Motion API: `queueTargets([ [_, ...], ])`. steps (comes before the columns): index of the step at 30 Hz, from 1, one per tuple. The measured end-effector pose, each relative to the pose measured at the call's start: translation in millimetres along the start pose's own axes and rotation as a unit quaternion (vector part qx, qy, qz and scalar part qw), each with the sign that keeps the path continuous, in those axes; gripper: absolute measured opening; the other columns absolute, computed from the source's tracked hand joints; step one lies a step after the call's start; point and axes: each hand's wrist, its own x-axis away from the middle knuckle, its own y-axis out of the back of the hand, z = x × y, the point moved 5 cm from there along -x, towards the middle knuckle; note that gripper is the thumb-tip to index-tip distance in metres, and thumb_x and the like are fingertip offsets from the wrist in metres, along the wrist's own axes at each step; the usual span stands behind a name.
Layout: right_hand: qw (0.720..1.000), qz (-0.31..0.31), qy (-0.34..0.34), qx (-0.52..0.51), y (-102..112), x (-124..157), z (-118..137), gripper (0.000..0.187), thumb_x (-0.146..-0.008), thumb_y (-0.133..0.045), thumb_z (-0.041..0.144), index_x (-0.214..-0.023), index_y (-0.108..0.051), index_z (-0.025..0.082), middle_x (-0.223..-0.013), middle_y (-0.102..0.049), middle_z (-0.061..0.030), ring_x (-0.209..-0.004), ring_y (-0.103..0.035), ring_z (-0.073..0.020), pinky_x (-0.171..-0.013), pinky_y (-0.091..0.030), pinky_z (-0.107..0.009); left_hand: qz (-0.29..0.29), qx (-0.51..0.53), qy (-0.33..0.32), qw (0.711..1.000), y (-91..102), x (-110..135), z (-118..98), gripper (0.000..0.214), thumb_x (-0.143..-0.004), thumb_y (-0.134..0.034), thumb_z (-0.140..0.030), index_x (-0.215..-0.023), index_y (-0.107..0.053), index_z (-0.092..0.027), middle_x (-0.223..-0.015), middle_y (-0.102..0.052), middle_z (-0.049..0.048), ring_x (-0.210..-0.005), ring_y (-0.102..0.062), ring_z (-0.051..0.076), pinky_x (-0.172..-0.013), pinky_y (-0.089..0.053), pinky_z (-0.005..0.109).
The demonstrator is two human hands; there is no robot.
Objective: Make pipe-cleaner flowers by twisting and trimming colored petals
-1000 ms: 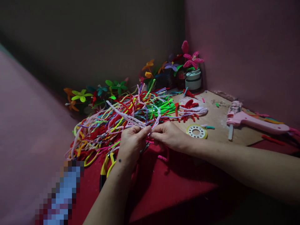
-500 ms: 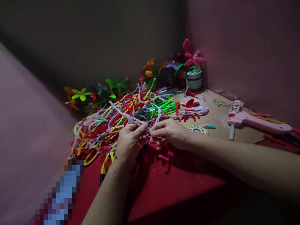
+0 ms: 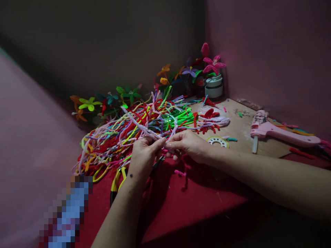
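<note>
Pale lilac pipe cleaners [image 3: 141,126] run up and to the left out of my left hand [image 3: 146,151], whose thumb and fingers pinch them. My right hand [image 3: 187,144] is closed at the fingertips on the near end of the same strands, close beside the left thumb. A lilac strand also rises above my right fingers. Behind both hands spreads a large heap of coloured pipe cleaners [image 3: 103,143]. Yellow-and-black pliers [image 3: 115,184] lie partly hidden behind my left wrist. The fingertips cover the exact pinch point.
A pink glue gun [image 3: 287,133] lies on a brown board [image 3: 240,129] at right, near a tape roll [image 3: 217,141]. Red and lilac petal shapes [image 3: 214,120] lie there too. Pipe-cleaner flowers [image 3: 89,104] and a grey-green lidded container [image 3: 214,86] stand along the back. Red cloth [image 3: 196,203] covers the front.
Both hands have shifted very slightly, and their fingertips have come closer together on the lilac strands. The upper end of the strands has risen a little. The rest looks the same.
</note>
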Motion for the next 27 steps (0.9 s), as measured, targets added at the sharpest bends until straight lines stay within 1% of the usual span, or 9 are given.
queueTargets([
  [2, 0.999, -0.007, 0.023, 0.022, 1.0, -0.9, 1.1, 0.009, -0.070, -0.056, 0.014, -0.062, -0.057, 0.010, -0.054, -0.060, -0.0022, -0.038, -0.049, -0.0061, -0.040, -0.041, -0.019, 0.018, 0.014, 0.015, 1.000, 0.5, -1.2, 2.3, 0.020, -0.065, -0.064, -0.031, -0.063, -0.060, -0.012, -0.043, -0.048, -0.0036, -0.036, -0.036, 0.004, -0.036, -0.024, 0.018],
  [5, 0.999, -0.021, 0.012, 0.048, 0.4, -0.7, 0.6, 0.011, -0.070, -0.055, 0.014, -0.059, -0.054, 0.011, -0.049, -0.058, -0.0004, -0.036, -0.046, -0.0057, -0.037, -0.034, -0.017, -0.003, 0.071, 0.013, 0.997, 5.0, -2.8, 3.7, 0.019, -0.065, -0.065, -0.031, -0.065, -0.057, -0.013, -0.041, -0.043, -0.0062, -0.035, -0.033, 0.003, -0.036, -0.023, 0.016],
  [8, 0.999, -0.018, 0.012, 0.044, -2.5, 1.5, 3.5, 0.012, -0.069, -0.056, 0.013, -0.057, -0.054, 0.011, -0.048, -0.057, 0.0005, -0.038, -0.045, -0.0051, -0.039, -0.033, -0.018, -0.013, 0.107, 0.007, 0.994, 7.1, -3.8, 4.3, 0.020, -0.064, -0.067, -0.031, -0.067, -0.056, -0.015, -0.042, -0.043, -0.0071, -0.035, -0.034, 0.003, -0.036, -0.024, 0.015],
  [13, 0.999, -0.021, 0.027, 0.015, -2.7, 3.2, 7.7, 0.014, -0.067, -0.058, 0.014, -0.054, -0.055, 0.011, -0.048, -0.056, 0.0009, -0.043, -0.045, -0.0051, -0.047, -0.036, -0.020, 0.005, 0.102, 0.023, 0.994, 4.8, -4.2, 8.3, 0.022, -0.063, -0.067, -0.033, -0.070, -0.057, -0.014, -0.044, -0.044, -0.0065, -0.036, -0.035, 0.003, -0.037, -0.027, 0.016],
  [16, 0.999, -0.021, 0.025, 0.010, -1.7, 1.2, 5.5, 0.015, -0.067, -0.059, 0.015, -0.053, -0.055, 0.011, -0.048, -0.056, 0.0000, -0.044, -0.047, -0.0063, -0.049, -0.038, -0.021, 0.028, 0.099, 0.022, 0.994, 2.3, -4.3, 10.3, 0.023, -0.065, -0.067, -0.034, -0.072, -0.058, -0.014, -0.049, -0.049, -0.0047, -0.038, -0.039, 0.004, -0.039, -0.031, 0.017],
  [18, 0.999, -0.025, 0.025, 0.004, -0.6, -0.3, 3.5, 0.013, -0.067, -0.059, 0.016, -0.056, -0.056, 0.011, -0.051, -0.059, -0.0013, -0.044, -0.048, -0.0067, -0.050, -0.038, -0.022, 0.038, 0.093, 0.021, 0.995, 1.3, -4.2, 11.0, 0.024, -0.065, -0.066, -0.034, -0.074, -0.059, -0.013, -0.052, -0.052, -0.0030, -0.038, -0.041, 0.004, -0.040, -0.033, 0.018],
  [20, 0.999, -0.028, 0.028, 0.001, 0.1, -1.2, 2.2, 0.012, -0.067, -0.058, 0.017, -0.057, -0.057, 0.010, -0.053, -0.060, -0.0019, -0.044, -0.047, -0.0065, -0.049, -0.038, -0.022, 0.039, 0.092, 0.015, 0.995, 1.1, -3.7, 10.0, 0.024, -0.065, -0.066, -0.034, -0.073, -0.059, -0.013, -0.050, -0.051, -0.0033, -0.038, -0.041, 0.005, -0.041, -0.034, 0.018],
  [23, 0.999, -0.027, 0.034, 0.005, 0.5, -1.3, 2.0, 0.015, -0.068, -0.058, 0.018, -0.054, -0.056, 0.011, -0.050, -0.058, -0.0007, -0.043, -0.045, -0.0060, -0.048, -0.036, -0.021, 0.041, 0.089, 0.009, 0.995, 0.4, -2.5, 7.1, 0.022, -0.066, -0.065, -0.033, -0.069, -0.058, -0.013, -0.047, -0.049, -0.0041, -0.038, -0.042, 0.005, -0.040, -0.034, 0.018],
  [27, 0.998, -0.027, 0.047, 0.014, 1.4, -0.1, 4.1, 0.018, -0.069, -0.060, 0.023, -0.057, -0.058, 0.010, -0.051, -0.057, -0.0008, -0.045, -0.044, -0.0058, -0.048, -0.035, -0.020, 0.053, 0.074, 0.011, 0.996, -0.4, -1.6, 5.3, 0.022, -0.068, -0.062, -0.034, -0.066, -0.059, -0.012, -0.048, -0.053, -0.0007, -0.041, -0.048, 0.008, -0.040, -0.035, 0.019],
])
